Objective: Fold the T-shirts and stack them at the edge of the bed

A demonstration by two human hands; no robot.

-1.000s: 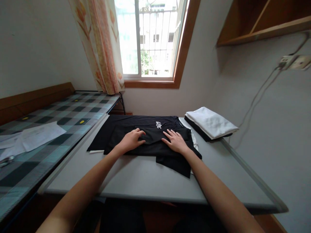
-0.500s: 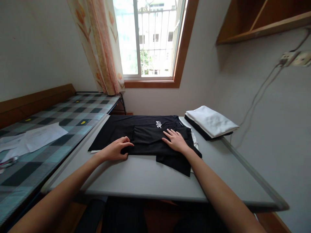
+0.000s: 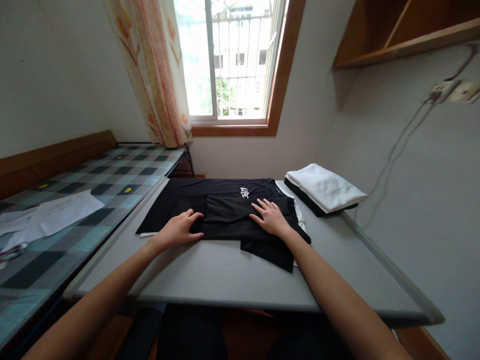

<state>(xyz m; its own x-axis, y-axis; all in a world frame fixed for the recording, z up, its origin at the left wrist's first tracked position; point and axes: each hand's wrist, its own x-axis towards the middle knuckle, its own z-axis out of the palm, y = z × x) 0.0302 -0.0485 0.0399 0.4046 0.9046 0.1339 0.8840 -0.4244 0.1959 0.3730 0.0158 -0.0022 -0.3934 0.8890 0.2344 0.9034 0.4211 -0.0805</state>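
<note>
A black shirt with white lettering lies flat across the table, with white cloth showing at its edges. Partly folded black fabric rests on it, and a black flap sticks out towards the table's front. My left hand touches the fabric's near left part, thumb and fingers apart. On the right part of the fabric my right hand lies flat with its fingers spread.
Folded white cloth sits on folded black cloth at the back right of the grey table. On the left, papers lie on a checked bed. Above are a window, a curtain and a wooden shelf.
My left hand's fingers have opened wider, and the hand has shifted slightly. My right hand stays in nearly the same place on the fabric.
</note>
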